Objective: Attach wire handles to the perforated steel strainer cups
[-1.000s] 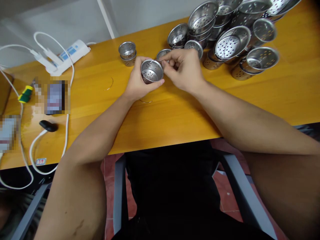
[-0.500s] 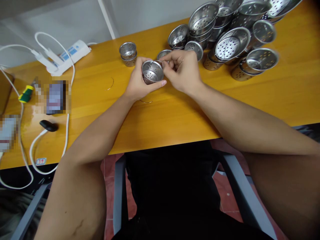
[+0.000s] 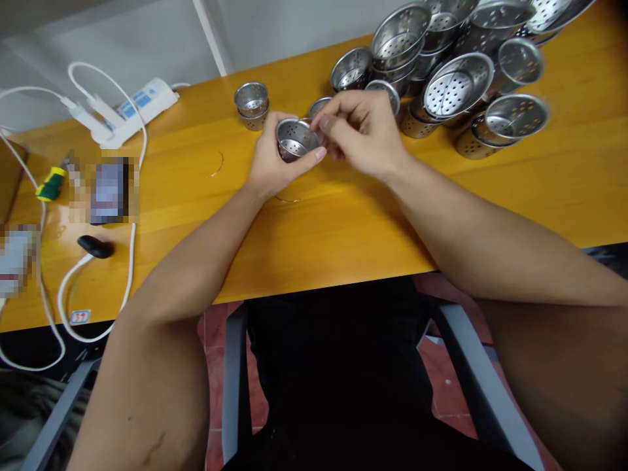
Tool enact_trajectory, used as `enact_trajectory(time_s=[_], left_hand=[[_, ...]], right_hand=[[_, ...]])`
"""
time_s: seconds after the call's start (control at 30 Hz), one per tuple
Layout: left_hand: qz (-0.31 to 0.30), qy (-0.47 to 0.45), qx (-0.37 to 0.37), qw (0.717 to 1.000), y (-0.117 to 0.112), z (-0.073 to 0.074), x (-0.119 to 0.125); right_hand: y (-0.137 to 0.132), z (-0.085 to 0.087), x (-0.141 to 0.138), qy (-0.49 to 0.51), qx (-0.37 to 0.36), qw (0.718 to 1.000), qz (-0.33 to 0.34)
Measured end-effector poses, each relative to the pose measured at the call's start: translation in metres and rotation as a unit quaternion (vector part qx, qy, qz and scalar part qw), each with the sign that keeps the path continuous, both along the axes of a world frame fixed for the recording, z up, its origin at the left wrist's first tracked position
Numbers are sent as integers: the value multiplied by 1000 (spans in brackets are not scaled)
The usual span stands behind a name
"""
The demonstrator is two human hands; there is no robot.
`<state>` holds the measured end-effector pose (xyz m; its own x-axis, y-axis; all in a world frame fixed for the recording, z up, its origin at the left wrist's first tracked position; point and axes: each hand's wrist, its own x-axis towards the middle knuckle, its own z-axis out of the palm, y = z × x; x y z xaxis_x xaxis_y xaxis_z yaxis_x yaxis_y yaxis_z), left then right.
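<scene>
My left hand (image 3: 269, 163) is wrapped round a small perforated steel cup (image 3: 293, 139), held just above the yellow wooden table (image 3: 343, 216). My right hand (image 3: 360, 131) is closed in a pinch at the cup's right rim, fingers pressed on a thin wire that barely shows. Another small cup (image 3: 318, 104) stands right behind the hands. A thin bent wire (image 3: 287, 199) lies on the table under my left wrist.
A heap of perforated steel baskets (image 3: 456, 78) fills the back right. Two stacked small cups (image 3: 251, 104) stand at the back centre. A loose wire (image 3: 216, 165), a white power strip (image 3: 135, 108) with cables, a black object (image 3: 95, 246) and a green-handled tool (image 3: 49, 184) lie left.
My right hand has shifted slightly up and over the cup's rim, and the cup has tilted a little away from me. My left hand stays in place.
</scene>
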<state>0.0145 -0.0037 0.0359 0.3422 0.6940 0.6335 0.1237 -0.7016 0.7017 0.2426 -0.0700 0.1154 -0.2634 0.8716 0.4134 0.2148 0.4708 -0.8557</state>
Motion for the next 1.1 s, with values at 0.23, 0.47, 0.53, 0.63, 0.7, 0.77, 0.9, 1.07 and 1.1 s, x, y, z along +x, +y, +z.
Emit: enact_trajectory(time_s=[0.23, 0.47, 0.53, 0.63, 0.7, 0.77, 0.9, 1.07, 1.1], left_hand=[[-55, -59, -7, 997, 8, -10, 6], [-129, -90, -48, 986, -1, -4, 10], [-134, -83, -67, 985, -4, 1, 9], [-147, -114, -70, 980, -10, 7, 10], [-152, -128, -73, 977, -12, 8, 11], [-144, -117, -81, 979, -13, 9, 10], [-136, -88, -92, 983, -9, 8, 8], [-131, -71, -95, 984, -4, -3, 11], [-124, -67, -94, 986, -3, -5, 11]], right_hand=[[15, -5, 16, 64, 11, 985, 158], [9, -3, 8, 119, 49, 982, 139], [7, -1, 8, 107, 52, 984, 135], [6, 1, 11, 82, 53, 984, 150], [7, 2, 14, 66, 53, 984, 159], [8, 2, 16, 59, 51, 983, 166], [9, 2, 14, 71, 28, 980, 182], [6, 1, 9, 89, -4, 983, 163], [5, 2, 9, 91, -9, 982, 163]])
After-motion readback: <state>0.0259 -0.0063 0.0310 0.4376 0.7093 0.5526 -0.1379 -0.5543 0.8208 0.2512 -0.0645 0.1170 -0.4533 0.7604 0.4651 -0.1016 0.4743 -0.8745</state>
